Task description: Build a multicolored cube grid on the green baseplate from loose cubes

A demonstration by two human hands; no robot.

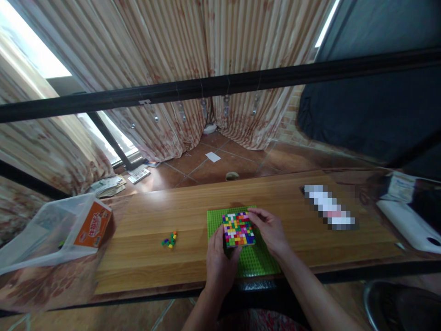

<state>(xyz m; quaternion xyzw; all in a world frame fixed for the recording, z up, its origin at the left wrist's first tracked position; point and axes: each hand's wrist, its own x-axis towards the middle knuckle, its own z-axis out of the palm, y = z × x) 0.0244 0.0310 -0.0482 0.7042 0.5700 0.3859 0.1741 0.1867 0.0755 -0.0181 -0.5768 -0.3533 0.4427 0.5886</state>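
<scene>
A square block of small multicoloured toy bricks is held just over a green studded baseplate. My left hand grips the block along its left and lower edges, thumb at the bottom. At the block's upper right corner, the fingers of my right hand are pinched together against it. Whether a loose brick sits between those fingertips is too small to tell. A little heap of loose bricks, green, yellow, blue and orange, lies on the wooden board to the left.
The wooden board spans the table. A clear plastic bin with an orange label stands at the left. A blurred-out object lies at the right, near a white box. A black bar crosses beyond the table.
</scene>
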